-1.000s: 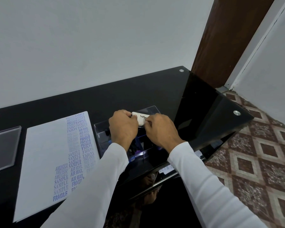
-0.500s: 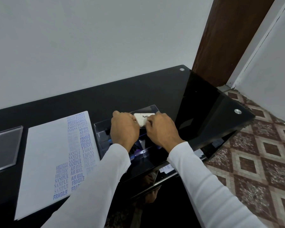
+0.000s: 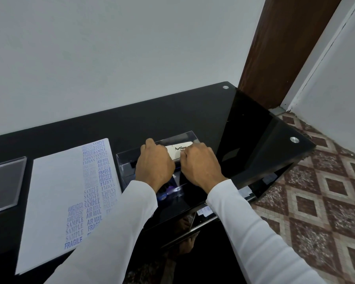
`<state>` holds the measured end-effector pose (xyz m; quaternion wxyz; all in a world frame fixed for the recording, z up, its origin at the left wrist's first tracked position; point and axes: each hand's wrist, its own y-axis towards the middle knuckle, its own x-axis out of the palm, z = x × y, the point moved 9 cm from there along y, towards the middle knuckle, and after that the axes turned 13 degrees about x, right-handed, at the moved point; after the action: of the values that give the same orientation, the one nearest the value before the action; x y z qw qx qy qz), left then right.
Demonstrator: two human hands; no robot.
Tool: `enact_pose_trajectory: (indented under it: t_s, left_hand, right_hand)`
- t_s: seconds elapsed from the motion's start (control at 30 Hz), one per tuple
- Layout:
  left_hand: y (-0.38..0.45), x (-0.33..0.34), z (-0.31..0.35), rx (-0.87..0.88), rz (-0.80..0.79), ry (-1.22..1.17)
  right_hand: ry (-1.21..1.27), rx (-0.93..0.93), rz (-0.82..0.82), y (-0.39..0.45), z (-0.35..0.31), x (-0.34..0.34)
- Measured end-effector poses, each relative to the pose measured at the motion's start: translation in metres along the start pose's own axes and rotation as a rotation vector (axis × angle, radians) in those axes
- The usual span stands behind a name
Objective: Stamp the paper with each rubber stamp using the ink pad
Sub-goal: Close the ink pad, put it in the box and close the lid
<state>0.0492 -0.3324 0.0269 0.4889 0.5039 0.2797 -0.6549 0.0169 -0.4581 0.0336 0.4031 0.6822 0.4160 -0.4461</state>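
Both hands meet over a clear plastic box [image 3: 127, 167] on the black glass bench [image 3: 193, 119]. Between them sits one white ink pad [image 3: 177, 151], lettered "Artline", held at the box's far side: the left hand [image 3: 154, 167] curls its fingers round the pad's left end, the right hand [image 3: 200, 167] curls round its right end, so each grip is closed on the pad. Dark shapes inside the box are too hidden to count. Just left of the box lies one sheet of paper [image 3: 53, 191], printed with many blue stamp marks. One clear lid [image 3: 4, 185] lies further left.
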Motion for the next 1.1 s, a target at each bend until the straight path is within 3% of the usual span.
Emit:
enact_pose_trajectory:
  t_s: [0.27,0.53,0.73,1.1]
  left_hand:
    - [0.001,0.0,-0.001,0.003,0.022,-0.038]
    - [-0.013,-0.008,-0.006,0.182,0.183,-0.122]
    - [-0.031,-0.024,-0.018,0.241,0.134,-0.082]
    - [-0.112,-0.084,-0.112,0.108,0.199,0.055]
  right_hand:
    - [-0.03,0.011,0.0,-0.002,-0.001,-0.001]
    - [-0.002,0.023,0.044,-0.007,0.0,-0.005]
    - [-0.005,-0.023,0.054,-0.02,-0.023,-0.012]
    - [0.095,-0.164,-0.095,-0.067,-0.121,-0.004]
